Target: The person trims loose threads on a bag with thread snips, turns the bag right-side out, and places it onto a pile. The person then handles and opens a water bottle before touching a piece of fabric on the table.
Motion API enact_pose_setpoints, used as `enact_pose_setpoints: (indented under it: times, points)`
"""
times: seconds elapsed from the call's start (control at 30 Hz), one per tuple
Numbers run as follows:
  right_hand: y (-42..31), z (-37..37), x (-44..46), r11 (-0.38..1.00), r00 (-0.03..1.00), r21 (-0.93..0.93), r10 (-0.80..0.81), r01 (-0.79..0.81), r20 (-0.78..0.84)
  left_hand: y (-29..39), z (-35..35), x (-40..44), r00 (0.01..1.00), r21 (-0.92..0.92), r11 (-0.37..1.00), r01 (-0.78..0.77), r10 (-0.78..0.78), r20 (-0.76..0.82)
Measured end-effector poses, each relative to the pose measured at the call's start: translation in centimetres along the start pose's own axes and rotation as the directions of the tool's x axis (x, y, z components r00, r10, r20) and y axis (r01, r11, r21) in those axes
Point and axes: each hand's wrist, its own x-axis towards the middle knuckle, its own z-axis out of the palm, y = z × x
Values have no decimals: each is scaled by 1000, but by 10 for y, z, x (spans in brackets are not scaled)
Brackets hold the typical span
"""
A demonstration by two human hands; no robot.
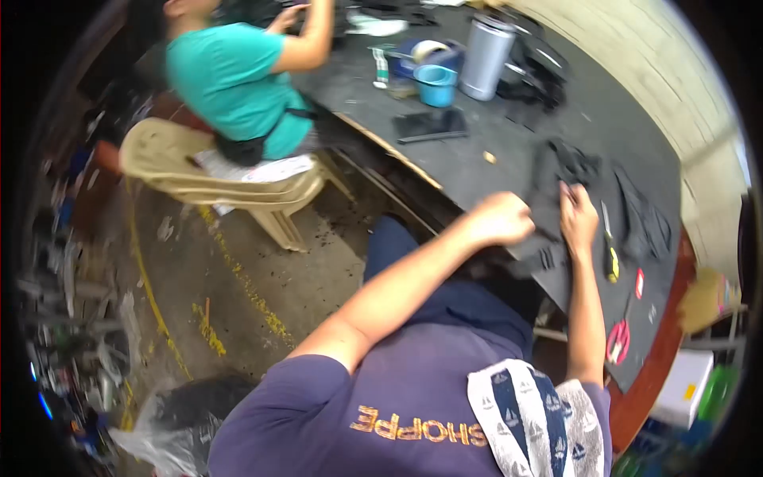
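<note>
My left hand (502,219) is closed in a fist over the table's near edge. What it grips, if anything, is hidden by the fingers. My right hand (579,216) is just to the right of it, fingers pinched on a black fabric piece (566,161) that lies bunched on the dark tabletop. Dark strap-like material shows between the two hands, slightly blurred. Beside my right hand lies a screwdriver (611,258) with a yellow and black handle. Another flat black piece (640,216) is spread farther right.
Red-handled scissors (617,343) and a small red-and-white item (639,284) lie near the right edge. Farther back are a phone (430,126), blue cup (435,86), tape roll (429,52) and grey tumbler (486,57). A person in teal (230,75) sits on stacked chairs (159,163).
</note>
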Motion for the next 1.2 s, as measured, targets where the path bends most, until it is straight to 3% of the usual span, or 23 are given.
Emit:
enact_pose_setpoints:
  times: [0.03,0.1,0.17,0.2,0.27,0.3,0.4,0.43,0.5,0.63,0.7,0.73,0.8,0.93,1.2]
  points:
    - [14,4,4,1000,999,-16,-10,10,-31,-9,-7,15,984,-150,988,30,-2,178]
    - [19,1,9,999,999,-22,26,-27,-22,2,-10,21,939,-460,822,337,-260,223]
    - [21,3,16,999,999,-7,35,-35,-4,13,-27,33,838,-400,748,530,-391,381]
    - [19,2,15,998,998,9,55,-55,24,14,-25,40,821,-361,755,548,-402,406]
    - [20,3,13,994,996,71,82,-83,18,17,-14,50,865,-481,723,495,-362,346]
    - [20,1,13,992,998,112,56,-57,10,14,-8,55,856,-457,731,507,-365,365]
    - [17,-2,16,987,993,115,112,-114,20,-15,8,72,938,-519,783,344,-316,144]
    - [17,-2,16,985,992,120,122,-123,11,-13,6,74,937,-507,789,346,-314,150]
    - [19,-1,18,981,990,130,136,-141,46,-5,-3,76,898,-208,874,440,-432,86]
    - [28,0,15,983,992,140,114,-119,45,26,-16,76,842,-16,847,531,-526,119]
    - [33,0,15,986,1000,164,5,-6,2,10,-25,82,807,-35,831,555,-528,267]
    - [36,0,19,987,999,161,29,-25,-24,5,-31,87,810,-8,842,539,-516,278]
    - [42,4,19,980,999,196,-10,20,-53,-6,-33,87,802,-179,814,553,-462,378]
    - [45,-1,14,975,999,218,-34,42,-38,-1,-25,80,865,-212,867,450,-365,343]
    - [43,-1,16,978,1000,209,-9,6,16,12,-21,75,857,-197,859,473,-395,331]
